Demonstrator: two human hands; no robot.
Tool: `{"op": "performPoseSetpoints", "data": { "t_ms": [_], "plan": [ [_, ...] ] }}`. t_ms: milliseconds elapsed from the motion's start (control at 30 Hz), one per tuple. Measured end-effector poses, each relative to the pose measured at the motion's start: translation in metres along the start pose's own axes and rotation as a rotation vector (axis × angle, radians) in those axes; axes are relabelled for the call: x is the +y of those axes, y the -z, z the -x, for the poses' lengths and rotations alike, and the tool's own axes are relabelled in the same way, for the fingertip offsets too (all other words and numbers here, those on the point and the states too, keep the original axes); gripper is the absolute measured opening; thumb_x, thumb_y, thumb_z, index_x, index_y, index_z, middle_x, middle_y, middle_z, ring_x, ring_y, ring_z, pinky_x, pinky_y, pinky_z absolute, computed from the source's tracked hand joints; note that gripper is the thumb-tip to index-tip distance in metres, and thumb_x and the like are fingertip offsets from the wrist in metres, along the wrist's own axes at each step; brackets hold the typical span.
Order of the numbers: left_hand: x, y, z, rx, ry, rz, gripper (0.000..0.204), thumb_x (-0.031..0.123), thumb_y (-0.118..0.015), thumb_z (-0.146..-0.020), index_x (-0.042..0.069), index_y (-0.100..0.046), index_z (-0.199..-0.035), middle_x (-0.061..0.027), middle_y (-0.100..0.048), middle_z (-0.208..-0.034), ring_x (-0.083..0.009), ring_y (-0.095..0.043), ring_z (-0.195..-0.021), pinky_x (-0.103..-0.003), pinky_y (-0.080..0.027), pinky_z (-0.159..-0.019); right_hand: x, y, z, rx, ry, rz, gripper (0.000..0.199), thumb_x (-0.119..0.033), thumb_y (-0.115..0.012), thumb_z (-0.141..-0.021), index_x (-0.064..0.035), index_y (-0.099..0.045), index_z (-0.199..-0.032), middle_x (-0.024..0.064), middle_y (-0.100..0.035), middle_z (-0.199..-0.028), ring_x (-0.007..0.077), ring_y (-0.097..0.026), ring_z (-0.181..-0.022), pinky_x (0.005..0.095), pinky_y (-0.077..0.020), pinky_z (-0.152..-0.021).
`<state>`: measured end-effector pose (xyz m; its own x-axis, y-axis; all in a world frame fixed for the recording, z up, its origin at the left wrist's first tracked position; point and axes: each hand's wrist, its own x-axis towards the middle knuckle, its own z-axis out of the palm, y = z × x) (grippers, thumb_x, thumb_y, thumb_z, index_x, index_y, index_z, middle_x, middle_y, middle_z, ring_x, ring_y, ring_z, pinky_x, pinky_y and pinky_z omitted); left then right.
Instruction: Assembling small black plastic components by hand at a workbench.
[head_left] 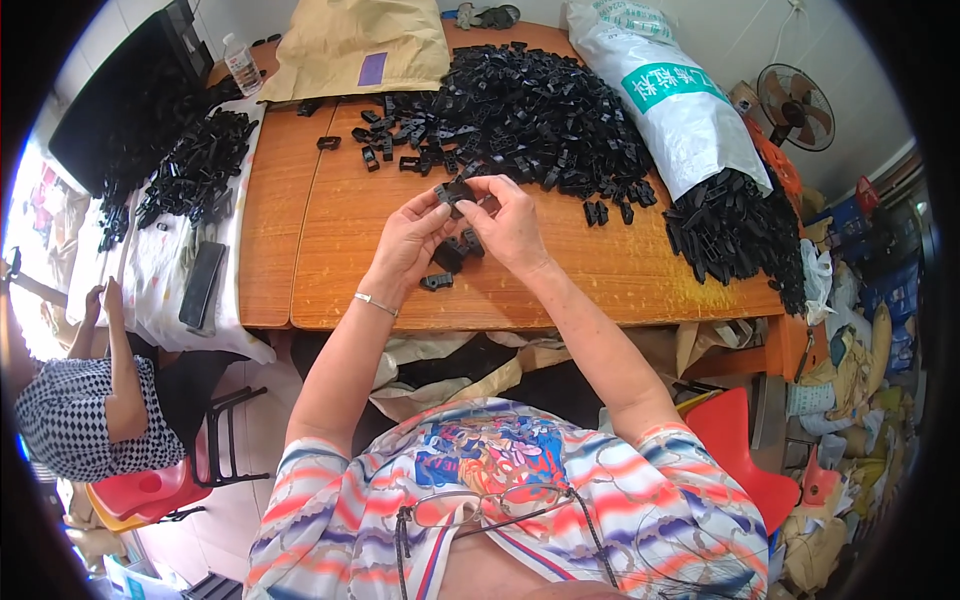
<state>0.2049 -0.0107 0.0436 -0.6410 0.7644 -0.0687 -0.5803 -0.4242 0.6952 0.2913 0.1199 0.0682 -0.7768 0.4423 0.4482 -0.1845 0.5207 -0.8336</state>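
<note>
So the thing in play is a little black part (456,197), blocky and dark all over, looking like plastic. The fingers are covering a good bit of it, so I can't make out its full shape. It's sitting right between the two hands, above the counter (620,275) rather than resting on it.

The left hand (412,232) is pinching it from the left side, thumb and fingers closing on it. The right hand (507,222) is gripping it from the other side, thumb and bent index finger meeting at the part, so both hands are holding the same thing.

Just below, a few dark pieces (455,252) are clustering in the gap between the hands; can't tell whether any are touching the left one. A single loose piece (437,282) is lying nearer the counter's front edge, close to the left wrist.

Beyond the fingertips, a big heap of black parts (545,115) is spreading over the counter, some showing frame-like openings. Off to the right, a white sack (690,145) is spilling longer black pieces (725,230).
</note>
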Motion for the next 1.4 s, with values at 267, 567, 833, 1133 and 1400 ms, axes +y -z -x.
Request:
{"op": "performPoseSetpoints", "data": {
  "t_ms": [267,567,833,1133,1400],
  "plan": [
    [0.003,0.010,0.006,0.004,-0.108,-0.089,0.037,-0.003,-0.060,-0.089,-0.001,-0.051,-0.125,-0.0085,-0.061,-0.108,-0.0145,-0.062,-0.095,-0.027,-0.055,-0.085,-0.004,-0.002,0.005,-0.063,-0.010,-0.022,0.025,-0.004,-0.073,-0.076,0.0036,-0.066,-0.098,0.0089,-0.061,-0.088,0.0145,-0.063,-0.067,0.0258,-0.0512,-0.059],
    [-0.001,0.008,0.013,0.041,-0.146,-0.168,0.038,-0.005,-0.062,-0.086,0.000,-0.053,-0.123,-0.0073,-0.061,-0.109,-0.0139,-0.061,-0.099,-0.027,-0.054,-0.088,-0.002,-0.004,0.012,-0.097,-0.079,-0.055,0.024,-0.003,-0.074,-0.075,0.0045,-0.066,-0.097,0.0089,-0.060,-0.087,0.0145,-0.063,-0.066,0.0255,-0.0514,-0.060],
    [-0.002,0.006,0.010,0.002,-0.145,-0.163,0.038,-0.005,-0.061,-0.087,0.000,-0.053,-0.123,-0.0083,-0.062,-0.111,-0.0139,-0.061,-0.100,-0.027,-0.054,-0.087,-0.002,-0.003,0.015,-0.004,0.096,-0.005,0.024,-0.002,-0.074,-0.076,0.0037,-0.066,-0.098,0.0101,-0.059,-0.088,0.0172,-0.063,-0.069,0.0261,-0.0519,-0.060],
    [-0.008,0.000,0.016,0.011,-0.160,-0.201,0.039,-0.004,-0.061,-0.088,-0.002,-0.051,-0.125,-0.0086,-0.061,-0.113,-0.0131,-0.060,-0.102,-0.025,-0.052,-0.087,0.001,-0.002,0.019,-0.015,0.220,0.171,0.027,0.003,-0.070,-0.072,0.0003,-0.066,-0.098,0.0121,-0.059,-0.089,0.0267,-0.062,-0.074,0.0326,-0.0525,-0.064],
    [-0.020,-0.004,0.018,0.167,-0.339,-0.538,0.029,0.003,-0.061,-0.090,-0.004,-0.057,-0.118,-0.0068,-0.067,-0.099,-0.0088,-0.061,-0.087,-0.021,-0.050,-0.077,-0.002,-0.017,0.031,0.034,0.211,0.181,0.023,0.000,-0.072,-0.071,-0.0007,-0.061,-0.091,0.0121,-0.059,-0.089,0.0244,-0.062,-0.071,0.0320,-0.0516,-0.061]
  ]
}}
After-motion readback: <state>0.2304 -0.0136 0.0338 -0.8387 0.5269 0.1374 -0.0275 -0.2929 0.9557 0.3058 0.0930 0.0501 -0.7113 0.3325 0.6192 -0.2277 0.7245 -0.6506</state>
